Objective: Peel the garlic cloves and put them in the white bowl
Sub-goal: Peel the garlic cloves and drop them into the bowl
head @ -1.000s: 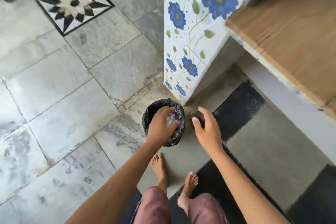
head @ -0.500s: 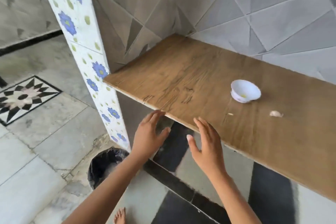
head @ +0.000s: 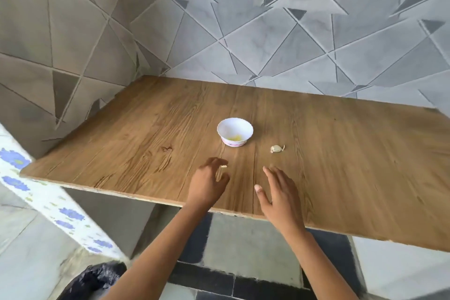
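Lying by white bowl point(head: 234, 143) — pale papery garlic clove point(head: 276, 148) — left hand point(head: 207, 185), right hand point(head: 280, 195) spread

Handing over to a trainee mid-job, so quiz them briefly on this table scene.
1. True or false: the garlic clove lies inside the white bowl.
2. Seen from the head camera, on which side of the bowl does the clove lie? A) left B) right C) behind
3. Fill in: the bowl stands on the ___ table.
Key: 1 false, it lies on the table beside the bowl; 2 B; 3 wooden.
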